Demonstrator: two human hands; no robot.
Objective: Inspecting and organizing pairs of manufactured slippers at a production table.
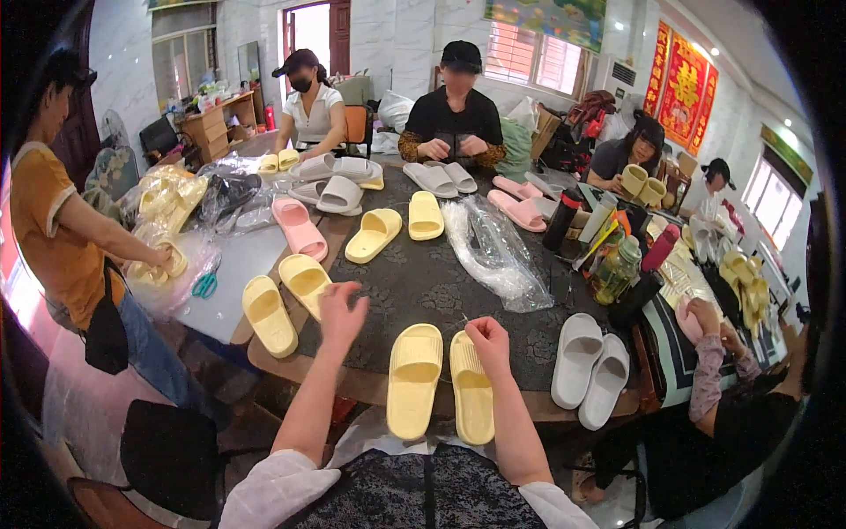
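The left hand (340,315) is raised above the surface (423,282) with the fingers loosely spread, and it holds nothing. The right hand (487,342) is closed in a loose fist, and I cannot tell if something small is pinched in it. Between the two hands, and a little below them, a pair of yellow slippers (441,383) lies side by side at the near edge of the surface. To the left of the left hand lie two more yellow slippers (284,300). To the right of the right hand is a white pair (590,366). Beyond the right hand lies a clear plastic bag (493,251).
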